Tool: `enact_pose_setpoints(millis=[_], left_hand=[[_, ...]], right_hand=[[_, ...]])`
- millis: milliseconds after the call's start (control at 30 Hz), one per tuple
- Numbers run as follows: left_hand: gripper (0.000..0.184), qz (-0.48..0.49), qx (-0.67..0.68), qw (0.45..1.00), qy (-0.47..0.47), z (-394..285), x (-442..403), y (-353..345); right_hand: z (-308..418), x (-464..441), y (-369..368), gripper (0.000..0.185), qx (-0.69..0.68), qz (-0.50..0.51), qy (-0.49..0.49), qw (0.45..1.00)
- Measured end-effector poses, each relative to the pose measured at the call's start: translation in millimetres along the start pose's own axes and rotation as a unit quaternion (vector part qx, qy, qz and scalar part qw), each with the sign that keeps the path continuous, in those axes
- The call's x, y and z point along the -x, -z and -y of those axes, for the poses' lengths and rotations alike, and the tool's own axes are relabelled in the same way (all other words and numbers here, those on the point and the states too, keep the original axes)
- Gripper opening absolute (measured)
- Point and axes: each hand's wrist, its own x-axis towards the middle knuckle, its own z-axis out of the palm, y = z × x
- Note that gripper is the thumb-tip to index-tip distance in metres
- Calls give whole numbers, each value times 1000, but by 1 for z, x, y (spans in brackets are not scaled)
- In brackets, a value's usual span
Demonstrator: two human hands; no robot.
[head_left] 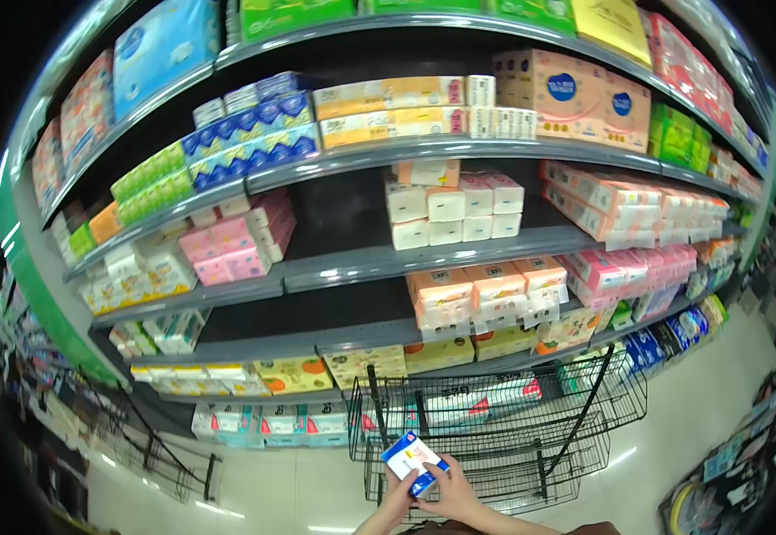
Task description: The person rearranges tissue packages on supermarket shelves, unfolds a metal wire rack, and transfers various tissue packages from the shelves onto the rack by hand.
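A small blue-and-white tissue pack [410, 456] is tilted between my two hands at the bottom centre, its printed face up. My left hand [395, 504] grips its lower left edge, with the thumb against the front. My right hand [453, 490] is closed on its lower right side, thumb also over the face. The fingers behind the pack are hidden. Just beyond my hands stands a black wire cart [495, 428] with two basket levels.
Ahead, a store shelf [343, 263] carries several tiers of tissue packs, including white packs [459, 209], orange packs [495, 290] and pink packs [227, 248]. Another black wire rack or cart [160, 455] stands at lower left. Goods line the aisle's right side above the pale tiled floor [308, 481].
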Motion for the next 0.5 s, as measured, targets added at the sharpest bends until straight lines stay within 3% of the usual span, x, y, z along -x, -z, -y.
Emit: enact_pose_setpoints(millis=[133, 167, 233, 333, 367, 400, 433, 500], left_hand=[[53, -64, 91, 993, -24, 8, 36, 14], [50, -57, 132, 988, -48, 18, 35, 23], [50, -58, 165, 984, -18, 17, 53, 25], [50, -83, 131, 988, -29, 28, 70, 27], [50, -77, 144, 986, -41, 29, 70, 26], [50, -77, 158, 983, -47, 32, 77, 24], [51, -82, 171, 981, -50, 37, 91, 22], [52, -110, 208, 970, -53, 43, 107, 19]], right_hand=[[6, 1, -4, 85, 22, 121, 59, 991], [2, -2, -3, 86, -66, 163, 38, 984], [7, -16, 16, 82, -54, 155, 39, 986], [-13, -56, 53, 70, -20, 79, 2, 997], [-8, -74, 81, 67, 1, 56, -61, 997], [-41, -98, 95, 65, 5, -17, 45, 999], [-29, -122, 126, 65, 21, -46, 9, 999], [-18, -177, 187, 61, 97, -149, 72, 981]])
